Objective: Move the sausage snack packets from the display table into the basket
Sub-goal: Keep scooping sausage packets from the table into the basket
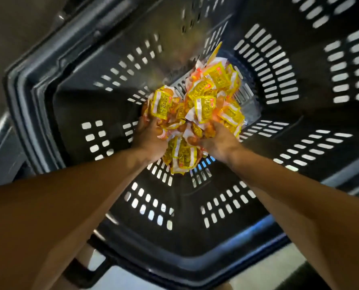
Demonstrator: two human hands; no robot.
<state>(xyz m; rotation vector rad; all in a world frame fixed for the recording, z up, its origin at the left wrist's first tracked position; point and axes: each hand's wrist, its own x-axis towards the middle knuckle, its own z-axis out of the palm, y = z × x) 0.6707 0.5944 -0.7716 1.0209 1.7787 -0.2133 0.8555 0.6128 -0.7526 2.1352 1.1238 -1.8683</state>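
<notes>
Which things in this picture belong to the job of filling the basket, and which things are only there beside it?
Part of the job:
- yellow snack packets, a bunch held low inside the basket
- dark slotted basket
- left hand and right hand, both gripping packets

Only there:
- basket handle at the near rim
- floor around the basket

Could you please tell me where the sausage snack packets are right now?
In the head view, the sausage snack packets are heaped deep inside the dark slotted basket, near its bottom, with the left hand and right hand gripping the pile's near edge.
</notes>
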